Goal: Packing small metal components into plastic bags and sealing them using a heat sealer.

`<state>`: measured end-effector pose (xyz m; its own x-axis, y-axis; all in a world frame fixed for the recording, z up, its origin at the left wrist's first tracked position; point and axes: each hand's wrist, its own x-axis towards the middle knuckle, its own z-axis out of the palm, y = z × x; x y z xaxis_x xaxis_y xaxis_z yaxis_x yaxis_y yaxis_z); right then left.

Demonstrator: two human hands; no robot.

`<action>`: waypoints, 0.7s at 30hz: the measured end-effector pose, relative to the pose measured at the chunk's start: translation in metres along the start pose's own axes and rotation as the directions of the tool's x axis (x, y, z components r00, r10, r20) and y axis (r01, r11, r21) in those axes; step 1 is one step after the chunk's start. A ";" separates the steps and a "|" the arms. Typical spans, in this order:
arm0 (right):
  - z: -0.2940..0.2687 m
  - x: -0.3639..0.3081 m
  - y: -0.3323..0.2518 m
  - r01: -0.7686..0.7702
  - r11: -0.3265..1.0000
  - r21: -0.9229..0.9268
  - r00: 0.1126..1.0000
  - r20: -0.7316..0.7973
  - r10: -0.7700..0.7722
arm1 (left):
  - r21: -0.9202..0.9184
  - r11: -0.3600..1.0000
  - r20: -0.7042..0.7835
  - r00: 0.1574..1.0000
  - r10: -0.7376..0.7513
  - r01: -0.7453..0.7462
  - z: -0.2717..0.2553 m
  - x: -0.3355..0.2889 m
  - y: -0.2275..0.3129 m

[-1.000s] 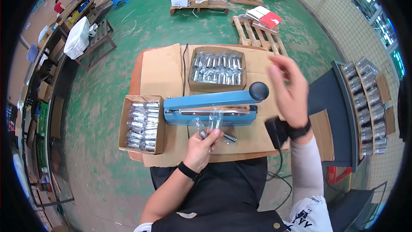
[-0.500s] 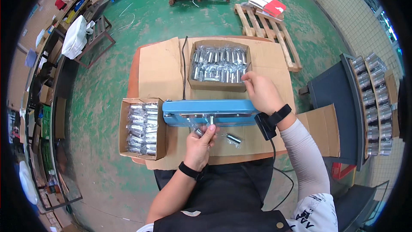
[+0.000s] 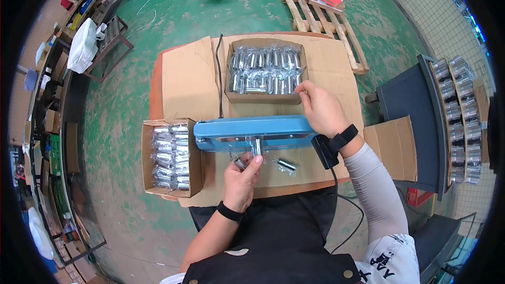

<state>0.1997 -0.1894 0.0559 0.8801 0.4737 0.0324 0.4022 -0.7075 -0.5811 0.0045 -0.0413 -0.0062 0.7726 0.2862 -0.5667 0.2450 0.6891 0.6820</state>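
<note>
A blue hand-lever bag sealer [image 3: 252,125] lies across the cardboard-covered table. In front of it my left hand [image 3: 241,181] is closed on a clear plastic bag with a shiny metal tube [image 3: 258,147] inside, held upright against the sealer's front edge. Another metal tube [image 3: 239,162] shows partly behind the fingers. My right hand [image 3: 322,109] lies over the right end of the sealer's arm, fingers pinched together by the box corner; whether anything is between them is hidden. A bagged tube [image 3: 286,165] lies loose on the cardboard, right of the left hand.
Behind the sealer stands a carton [image 3: 265,97] full of bagged tubes; another filled carton [image 3: 197,165] is at left. A black cord [image 3: 218,79] runs back across the cardboard. At right, a dark cart [image 3: 402,100] stands beside racked metal tubes [image 3: 457,121]. A wooden pallet [image 3: 326,26] lies beyond.
The whole view has shifted slightly, so the table sits a little higher and further left. Both hands keep nearly the same place and grip at the sealer.
</note>
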 end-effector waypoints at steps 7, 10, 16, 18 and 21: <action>-0.004 -0.006 -0.004 0.036 0.993 0.109 0.989 -0.148 -0.020 | 0.017 0.997 -0.010 0.997 0.070 -0.070 -0.001 0.001 -0.005; -0.018 -0.010 -0.017 0.043 0.984 0.176 0.986 -0.168 -0.013 | 0.044 0.997 0.012 0.997 0.070 -0.070 -0.016 -0.004 -0.010; -0.014 -0.007 -0.013 0.101 0.979 0.178 0.977 -0.204 -0.063 | 0.431 0.902 0.020 1.000 -0.012 0.002 -0.058 -0.026 -0.012; -0.011 -0.007 -0.007 0.111 0.979 0.171 0.977 -0.201 -0.076 | 0.472 0.881 -0.007 0.999 0.046 -0.037 -0.074 -0.028 -0.022; -0.007 -0.008 -0.003 0.111 0.973 0.202 0.973 -0.221 -0.065 | 0.823 0.395 0.173 0.841 0.512 -0.409 -0.087 -0.031 -0.021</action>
<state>0.1927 -0.1947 0.0629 0.8862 0.3907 0.2489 0.4377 -0.5300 -0.7263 -0.0756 -0.0063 -0.0430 0.8767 0.4787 -0.0479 0.2625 -0.3925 0.8815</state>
